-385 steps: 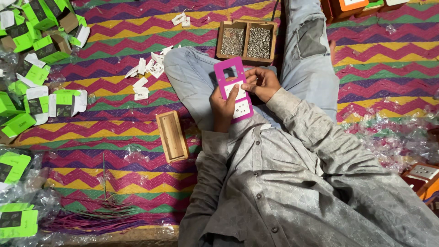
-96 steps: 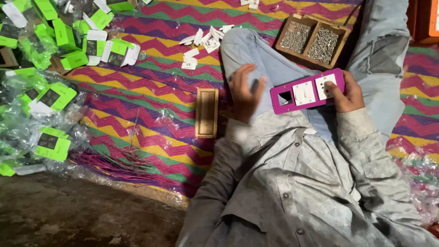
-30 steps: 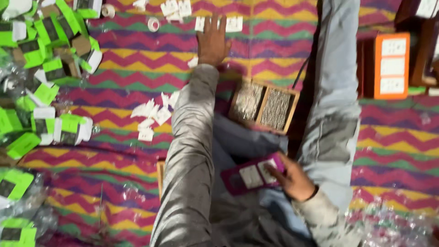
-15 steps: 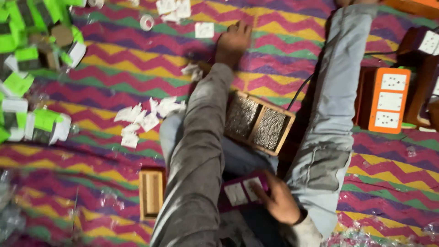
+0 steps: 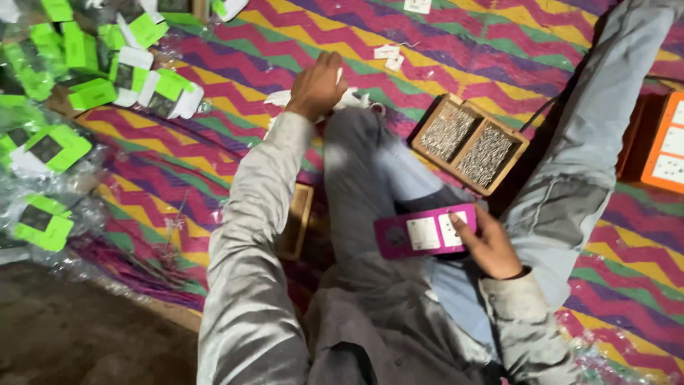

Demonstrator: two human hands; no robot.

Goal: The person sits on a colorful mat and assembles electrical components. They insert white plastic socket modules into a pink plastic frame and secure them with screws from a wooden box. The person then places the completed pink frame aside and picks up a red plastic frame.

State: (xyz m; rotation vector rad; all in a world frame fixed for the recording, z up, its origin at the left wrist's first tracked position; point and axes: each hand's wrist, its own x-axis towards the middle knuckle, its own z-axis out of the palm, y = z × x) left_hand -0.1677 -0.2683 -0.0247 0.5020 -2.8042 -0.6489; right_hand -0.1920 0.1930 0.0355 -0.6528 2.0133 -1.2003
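Note:
My right hand (image 5: 488, 246) holds a magenta rectangular plate (image 5: 425, 232) with two white square inserts, resting it on my lap. My left hand (image 5: 317, 87) is stretched forward over my knee, fingers curled down onto the small white pieces (image 5: 285, 98) lying on the zigzag mat. Whether it grips one of them is hidden by the hand itself.
A two-compartment wooden tray of small metal screws (image 5: 470, 143) sits between my legs. A narrow wooden box (image 5: 296, 219) lies by my left leg. Green and white plates (image 5: 114, 64) pile up at the left, some in clear bags. An orange plate (image 5: 668, 146) stands at the right.
My left hand has drawn back from far up the mat to the white pieces near my knee. The magenta plate stays in my right hand on my lap.

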